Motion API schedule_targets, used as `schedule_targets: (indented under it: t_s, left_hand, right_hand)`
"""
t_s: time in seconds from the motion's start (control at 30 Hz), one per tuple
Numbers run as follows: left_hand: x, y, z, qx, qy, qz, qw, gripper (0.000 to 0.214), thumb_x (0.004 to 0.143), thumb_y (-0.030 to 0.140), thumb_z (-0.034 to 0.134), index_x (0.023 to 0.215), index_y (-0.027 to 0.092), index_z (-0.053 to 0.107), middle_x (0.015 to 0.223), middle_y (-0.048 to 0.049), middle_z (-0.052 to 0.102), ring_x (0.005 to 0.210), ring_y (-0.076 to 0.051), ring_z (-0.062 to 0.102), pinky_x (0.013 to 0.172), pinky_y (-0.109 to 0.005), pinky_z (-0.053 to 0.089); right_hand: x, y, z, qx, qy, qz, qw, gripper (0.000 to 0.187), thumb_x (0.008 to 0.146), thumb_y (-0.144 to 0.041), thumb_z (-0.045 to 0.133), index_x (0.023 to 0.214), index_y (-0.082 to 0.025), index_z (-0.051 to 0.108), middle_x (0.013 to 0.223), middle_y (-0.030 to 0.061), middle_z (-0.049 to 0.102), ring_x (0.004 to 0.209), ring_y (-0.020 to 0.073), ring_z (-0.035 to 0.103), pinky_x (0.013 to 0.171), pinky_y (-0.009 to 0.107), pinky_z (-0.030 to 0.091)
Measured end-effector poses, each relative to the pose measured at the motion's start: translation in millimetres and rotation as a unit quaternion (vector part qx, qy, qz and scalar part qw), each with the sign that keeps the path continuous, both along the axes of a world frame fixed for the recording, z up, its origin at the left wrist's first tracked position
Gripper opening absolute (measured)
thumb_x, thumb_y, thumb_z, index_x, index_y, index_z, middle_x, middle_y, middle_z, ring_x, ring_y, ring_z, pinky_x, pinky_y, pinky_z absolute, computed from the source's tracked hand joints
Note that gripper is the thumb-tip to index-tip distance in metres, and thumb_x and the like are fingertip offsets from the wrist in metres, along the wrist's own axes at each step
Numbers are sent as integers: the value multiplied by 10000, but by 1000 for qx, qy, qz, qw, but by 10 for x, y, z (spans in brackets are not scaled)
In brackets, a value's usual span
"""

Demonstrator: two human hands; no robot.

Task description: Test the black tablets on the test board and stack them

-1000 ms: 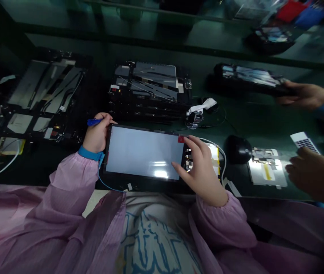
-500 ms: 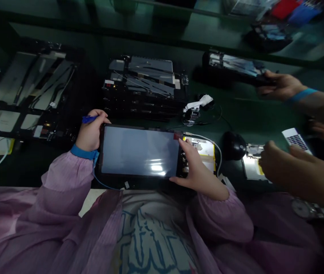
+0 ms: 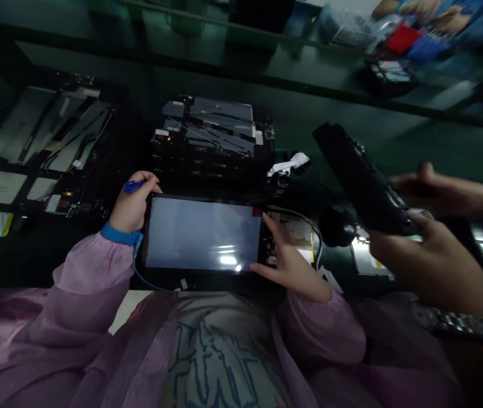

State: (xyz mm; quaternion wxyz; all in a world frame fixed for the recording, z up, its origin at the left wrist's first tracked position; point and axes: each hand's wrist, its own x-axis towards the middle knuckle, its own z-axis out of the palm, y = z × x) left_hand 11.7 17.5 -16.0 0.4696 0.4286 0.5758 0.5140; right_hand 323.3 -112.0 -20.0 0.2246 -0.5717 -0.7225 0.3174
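Note:
In front of me lies a tablet (image 3: 203,232), its grey screen facing up and a small red tab at the top right corner. My left hand (image 3: 131,201) is closed round a small blue pen-like tool (image 3: 133,186), its fingertips at the tablet's upper left corner. A blue strap with a thin cord is on that wrist. My right hand (image 3: 288,258) grips the tablet's right end, forefinger at the upper corner and thumb near the lower one. Partly hidden behind this hand is an opened device with a yellow-edged battery (image 3: 305,235).
Stacks of opened tablets stand at the left (image 3: 41,147) and back centre (image 3: 216,133). A white-wrapped cable bundle (image 3: 288,165) and a black rounded object (image 3: 338,225) lie right of centre. A co-worker's hands (image 3: 428,255) hold a black device (image 3: 360,175) at the right.
The co-worker's device has come off the back right area towards the front and tilted, now in both their hands. My hands stay on the tablet; the view has shifted slightly.

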Motion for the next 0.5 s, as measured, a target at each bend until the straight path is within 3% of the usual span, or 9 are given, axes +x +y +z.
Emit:
schedule_targets:
  t_s: [0.13,0.3,0.5]
  left_hand:
    - [-23,17,13,9,13,-3,1000,101,725,285,627,720,195,582,619,4,554,609,-148,512,588,-259,377]
    - [-36,16,44,-1,17,8,1000,138,694,310,648,715,192,580,625,8,567,607,-142,510,579,-244,368]
    - [-68,-7,33,-10,24,-1,1000,221,668,381,670,750,201,571,666,10,575,623,-154,521,581,-255,364]
  right_hand:
    - [-5,30,19,10,47,-135,990,795,842,-442,607,1495,-194,229,1535,154,320,1432,272,292,1167,499,263]
    - [-41,4,-5,3,75,-106,992,755,854,-416,603,1487,-200,253,1533,140,340,1431,270,306,1171,495,262]
    - [-96,-36,-225,53,43,-92,993,795,838,-408,636,1507,-294,221,1547,112,318,1427,320,306,1163,494,306]
